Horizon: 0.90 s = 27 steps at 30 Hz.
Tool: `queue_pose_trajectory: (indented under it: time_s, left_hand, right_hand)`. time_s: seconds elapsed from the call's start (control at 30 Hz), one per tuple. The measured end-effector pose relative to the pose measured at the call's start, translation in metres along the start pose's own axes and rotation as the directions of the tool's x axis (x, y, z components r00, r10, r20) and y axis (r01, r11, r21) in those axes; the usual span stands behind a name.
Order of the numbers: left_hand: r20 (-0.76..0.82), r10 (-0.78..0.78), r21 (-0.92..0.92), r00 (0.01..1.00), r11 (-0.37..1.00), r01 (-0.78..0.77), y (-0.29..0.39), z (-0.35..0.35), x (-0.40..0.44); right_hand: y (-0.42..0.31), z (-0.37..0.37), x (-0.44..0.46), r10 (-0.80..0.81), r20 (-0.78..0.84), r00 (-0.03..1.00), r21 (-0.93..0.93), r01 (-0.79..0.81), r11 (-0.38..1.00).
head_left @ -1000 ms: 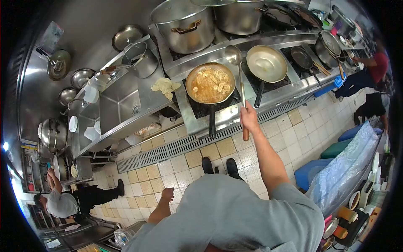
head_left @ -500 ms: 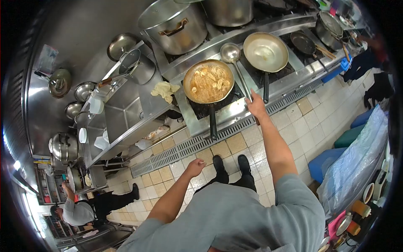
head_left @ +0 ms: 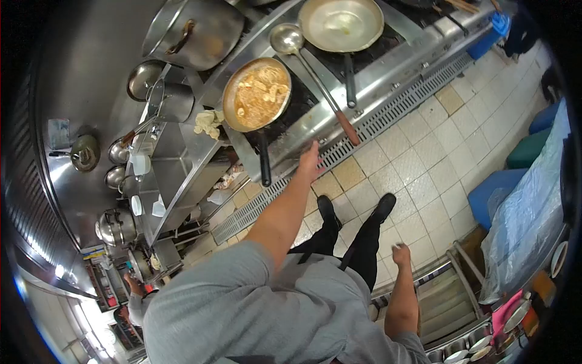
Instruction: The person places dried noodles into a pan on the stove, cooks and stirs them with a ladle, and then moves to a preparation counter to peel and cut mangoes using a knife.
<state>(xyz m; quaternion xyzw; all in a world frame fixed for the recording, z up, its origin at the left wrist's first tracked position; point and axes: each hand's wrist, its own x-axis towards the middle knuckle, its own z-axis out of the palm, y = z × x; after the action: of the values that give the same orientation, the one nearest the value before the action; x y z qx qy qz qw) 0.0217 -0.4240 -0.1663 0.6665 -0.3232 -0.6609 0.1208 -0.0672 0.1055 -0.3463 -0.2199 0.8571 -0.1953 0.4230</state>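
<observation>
My left hand [head_left: 310, 162] reaches to the front edge of the stove [head_left: 297, 130], fingers apart and nothing held; whether a fingertip touches a control there I cannot tell. Just above it, a frying pan [head_left: 257, 95] of noodles in orange-brown sauce with pale pieces sits on a burner, its black handle pointing toward me. A long ladle [head_left: 321, 85] lies across the stove to the right, its wooden end jutting past the edge. Low at my right side, my right hand [head_left: 401, 253] hangs with curled fingers, away from the stove, with nothing visible in it.
A second pan [head_left: 341, 24] sits on the burner behind the ladle. Left of the noodles are a crumpled cloth [head_left: 208, 124], a large stockpot [head_left: 194, 33] and a sink [head_left: 173, 164]. A floor grate [head_left: 388, 118] runs along the stove. Another person [head_left: 136, 297] stands far left.
My right hand has let go of the ladle and dropped back to my side. My left hand has moved forward to the stove edge. My body and view have turned to the right.
</observation>
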Motion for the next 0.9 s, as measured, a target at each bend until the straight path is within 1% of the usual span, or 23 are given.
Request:
queue_pose_trajectory:
  time_s: [0.03, 0.07, 0.1, 0.13, 0.17, 0.2, 0.23, 0.3, 0.37, 0.43, 0.5, 0.57, 0.6, 0.67, 0.7, 0.77, 0.8, 0.9]
  left_hand:
    - [0.0, 0.04, 0.016, 0.999, 0.999, -0.04, 0.007, 0.013, -0.002]
    - [0.009, 0.049, 0.024, 0.999, 0.999, -0.049, 0.006, 0.017, 0.015]
    - [-0.001, 0.036, 0.053, 0.999, 0.998, -0.036, 0.003, 0.019, 0.026]
    - [-0.044, 0.023, 0.103, 0.999, 0.995, -0.018, 0.002, 0.021, 0.034]
    - [-0.086, 0.015, 0.156, 0.996, 0.988, -0.001, 0.003, 0.022, 0.038]
    - [-0.112, -0.012, 0.134, 0.994, 0.991, 0.027, 0.01, 0.03, 0.025]
    - [-0.123, -0.014, 0.163, 0.992, 0.986, 0.034, 0.016, 0.037, 0.017]
    - [-0.157, -0.077, 0.117, 0.985, 0.988, 0.096, 0.021, 0.043, 0.007]
    - [-0.153, -0.091, 0.128, 0.984, 0.986, 0.111, 0.018, 0.041, 0.014]
    - [-0.157, -0.115, 0.08, 0.981, 0.988, 0.129, 0.019, 0.042, 0.016]
    - [-0.163, -0.13, 0.08, 0.978, 0.986, 0.145, 0.023, 0.048, 0.01]
    - [-0.186, -0.14, 0.076, 0.972, 0.985, 0.157, 0.024, 0.048, 0.013]
    - [-0.191, -0.134, 0.082, 0.972, 0.985, 0.152, 0.026, 0.05, 0.01]
    - [-0.211, -0.142, 0.106, 0.967, 0.98, 0.167, 0.027, 0.054, 0.007]
    - [-0.211, -0.143, 0.108, 0.967, 0.98, 0.168, 0.027, 0.053, 0.01]
    - [-0.24, -0.135, 0.106, 0.961, 0.981, 0.165, 0.023, 0.05, 0.015]
    - [-0.241, -0.14, 0.105, 0.96, 0.98, 0.169, 0.022, 0.05, 0.015]
    - [-0.242, -0.156, 0.089, 0.958, 0.979, 0.182, 0.025, 0.052, 0.011]
  right_hand:
    - [0.125, 0.066, -0.002, 0.223, -0.037, 0.974, 0.14, -0.216, 0.966]
    - [0.212, 0.101, -0.02, 0.36, -0.097, 0.928, -0.042, -0.365, 0.93]
    - [0.19, 0.052, -0.048, 0.353, 0.304, 0.885, -0.723, -0.027, 0.69]
    - [0.196, 0.034, -0.075, 0.362, 0.435, 0.825, -0.699, 0.056, 0.713]
    - [0.192, 0.023, -0.099, 0.634, 0.268, 0.725, -0.069, -0.642, 0.763]
    - [0.184, 0.019, -0.114, 0.83, 0.352, 0.433, 0.622, -0.771, 0.139]
    - [0.183, 0.018, -0.114, 0.827, 0.378, 0.417, 0.615, -0.781, 0.113]
    - [0.187, 0.018, -0.107, 0.797, 0.334, 0.504, 0.628, -0.75, 0.21]
    - [0.21, 0.049, -0.088, 0.633, 0.391, 0.668, 0.682, -0.672, 0.288]
    - [0.135, 0.026, -0.065, 0.64, 0.358, 0.68, 0.766, -0.605, 0.215]
    - [0.104, 0.041, -0.035, 0.615, 0.376, 0.693, 0.779, -0.596, 0.196]
    - [0.064, 0.043, -0.015, 0.538, 0.403, 0.74, 0.794, -0.575, 0.196]
    - [0.046, 0.044, -0.008, 0.533, 0.408, 0.741, 0.795, -0.576, 0.191]
    - [0.016, 0.043, 0.001, 0.426, 0.388, 0.817, 0.797, -0.53, 0.29]
    - [0.005, 0.041, 0.004, 0.427, 0.389, 0.816, 0.797, -0.531, 0.288]
    - [-0.006, 0.033, 0.006, 0.394, 0.399, 0.828, 0.769, -0.536, 0.348]
    - [-0.003, 0.036, 0.006, 0.404, 0.393, 0.826, 0.764, -0.538, 0.356]
    - [0.017, 0.034, -0.002, 0.44, 0.392, 0.808, 0.77, -0.55, 0.323]
